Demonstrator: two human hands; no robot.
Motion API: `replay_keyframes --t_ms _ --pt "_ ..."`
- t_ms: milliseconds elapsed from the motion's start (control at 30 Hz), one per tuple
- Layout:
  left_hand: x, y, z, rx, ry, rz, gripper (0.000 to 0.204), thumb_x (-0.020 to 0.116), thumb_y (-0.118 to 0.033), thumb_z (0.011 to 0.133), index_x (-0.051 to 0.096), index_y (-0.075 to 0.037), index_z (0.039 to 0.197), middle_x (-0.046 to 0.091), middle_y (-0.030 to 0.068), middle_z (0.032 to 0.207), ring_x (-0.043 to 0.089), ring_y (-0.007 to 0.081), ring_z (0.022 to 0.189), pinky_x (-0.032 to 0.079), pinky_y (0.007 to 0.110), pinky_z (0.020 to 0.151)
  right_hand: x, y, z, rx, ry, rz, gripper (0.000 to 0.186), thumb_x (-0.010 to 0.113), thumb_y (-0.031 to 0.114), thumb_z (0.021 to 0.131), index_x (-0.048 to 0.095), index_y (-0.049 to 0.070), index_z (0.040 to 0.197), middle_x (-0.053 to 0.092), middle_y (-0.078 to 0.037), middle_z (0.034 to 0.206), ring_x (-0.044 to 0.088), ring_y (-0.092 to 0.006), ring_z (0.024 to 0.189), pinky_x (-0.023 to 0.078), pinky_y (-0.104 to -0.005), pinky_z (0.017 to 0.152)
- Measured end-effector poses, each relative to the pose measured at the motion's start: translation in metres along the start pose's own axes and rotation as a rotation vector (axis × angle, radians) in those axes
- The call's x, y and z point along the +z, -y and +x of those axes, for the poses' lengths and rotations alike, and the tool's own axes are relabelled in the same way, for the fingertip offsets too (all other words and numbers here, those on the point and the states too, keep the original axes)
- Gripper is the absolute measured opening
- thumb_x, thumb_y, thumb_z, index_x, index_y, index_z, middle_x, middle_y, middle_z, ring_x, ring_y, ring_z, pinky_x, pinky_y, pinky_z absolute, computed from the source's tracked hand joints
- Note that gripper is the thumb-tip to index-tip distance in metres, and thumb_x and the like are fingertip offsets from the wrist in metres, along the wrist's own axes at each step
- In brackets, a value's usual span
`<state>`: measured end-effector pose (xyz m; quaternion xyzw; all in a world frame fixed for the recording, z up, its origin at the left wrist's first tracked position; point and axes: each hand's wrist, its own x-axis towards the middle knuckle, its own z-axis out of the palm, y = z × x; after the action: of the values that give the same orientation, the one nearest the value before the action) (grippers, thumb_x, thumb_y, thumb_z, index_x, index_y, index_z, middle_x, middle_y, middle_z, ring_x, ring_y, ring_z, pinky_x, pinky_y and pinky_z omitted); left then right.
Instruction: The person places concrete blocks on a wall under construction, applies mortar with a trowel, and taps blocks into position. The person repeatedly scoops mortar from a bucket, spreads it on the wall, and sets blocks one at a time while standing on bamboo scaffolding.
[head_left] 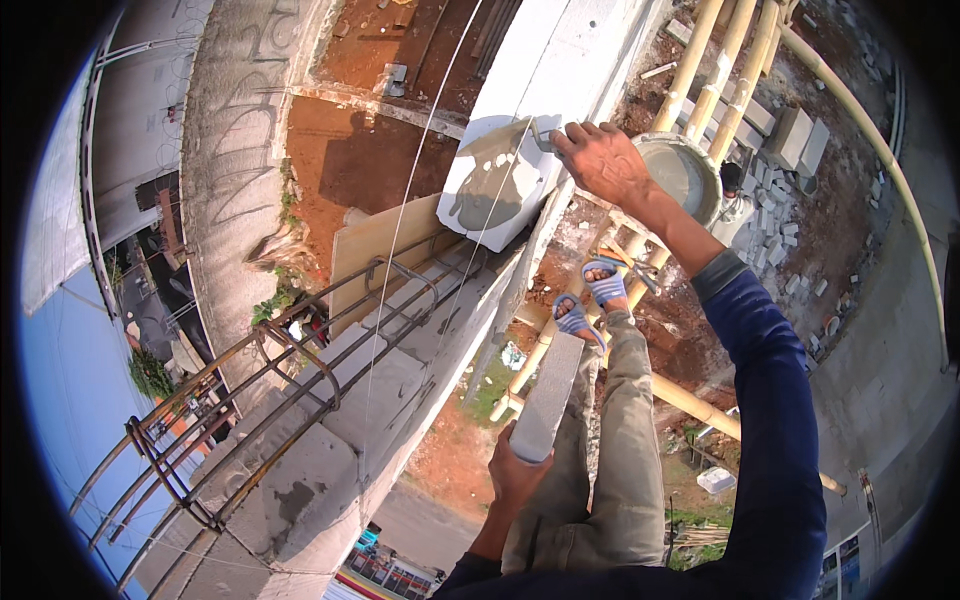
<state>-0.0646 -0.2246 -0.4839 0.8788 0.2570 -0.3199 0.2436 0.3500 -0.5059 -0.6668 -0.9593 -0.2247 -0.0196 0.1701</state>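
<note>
My left hand (517, 475) grips the lower end of a pale grey rectangular block (551, 400), held upright in front of my legs. My right hand (605, 160) is closed around the handle of a trowel (541, 136). Its blade lies against wet grey mortar (492, 200), spread unevenly over the end of the white block wall (545, 60). How much of the blade is covered I cannot make out. Beside my right forearm stands a round bucket (714, 185) with grey mortar in it.
A rebar cage (270, 385) rises from a column gap beside the wall, next to a plywood board (365, 250). Thin strings (408, 205) run along the wall. My sandalled feet (590, 305) are on bamboo scaffolding (695, 405), high above ground with broken blocks (770, 215).
</note>
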Motion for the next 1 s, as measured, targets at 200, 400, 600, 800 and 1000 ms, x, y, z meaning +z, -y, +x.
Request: replay_keyframes --t_ms 200,400,600,800,1000 --pt "-0.010 -0.009 -0.004 0.027 -0.092 -0.045 0.095 0.099 -0.031 0.065 0.053 -0.001 0.143 0.073 0.0244 0.119 0.073 0.0429 0.108 0.059 0.051 0.093 -0.007 -0.020 0.012 0.132 0.029 -0.047 0.028 0.057 0.028 0.108 0.066 0.014 0.130 0.072 -0.010 0.106 0.073 -0.0275 0.097 0.059 -0.0432 0.084" --pt "-0.024 0.001 -0.002 0.138 -0.070 -0.053 0.094 0.099 -0.030 0.065 0.054 -0.001 0.142 0.072 0.0245 0.120 0.073 0.0432 0.108 0.059 0.050 0.093 -0.034 -0.010 -0.017 0.738 0.043 0.999 0.032 0.061 0.031 0.107 0.072 0.001 0.108 0.068 -0.010 0.077 0.063 -0.0186 0.061 0.049 -0.0363 0.057" --pt "-0.037 0.002 0.006 0.169 -0.127 -0.006 0.094 0.098 -0.031 0.065 0.054 -0.002 0.142 0.072 0.0248 0.122 0.073 0.0433 0.110 0.059 0.051 0.094 -0.045 0.011 -0.107 1.054 -0.157 1.400 0.037 0.065 0.033 0.104 0.071 -0.003 0.102 0.057 -0.003 0.067 0.048 -0.0113 0.049 0.036 -0.0302 0.045" --pt "-0.042 -0.021 0.014 0.092 -0.094 -0.014 0.094 0.098 -0.031 0.066 0.053 -0.002 0.142 0.072 0.0244 0.122 0.073 0.0420 0.110 0.059 0.051 0.093 0.037 -0.024 -0.223 1.350 -0.059 0.947 0.045 0.067 0.039 0.096 0.072 -0.005 0.106 0.070 -0.018 0.079 0.067 -0.0284 0.067 0.053 -0.0432 0.070" --pt "-0.032 -0.050 0.014 0.028 -0.079 0.016 0.093 0.098 -0.026 0.065 0.053 -0.002 0.142 0.072 0.0241 0.122 0.074 0.0408 0.108 0.060 0.051 0.093 0.109 -0.068 -0.251 1.161 0.209 0.220 0.036 0.065 0.037 0.095 0.069 0.003 0.105 0.076 -0.028 0.100 0.074 -0.0470 0.088 0.058 -0.0571 0.080"
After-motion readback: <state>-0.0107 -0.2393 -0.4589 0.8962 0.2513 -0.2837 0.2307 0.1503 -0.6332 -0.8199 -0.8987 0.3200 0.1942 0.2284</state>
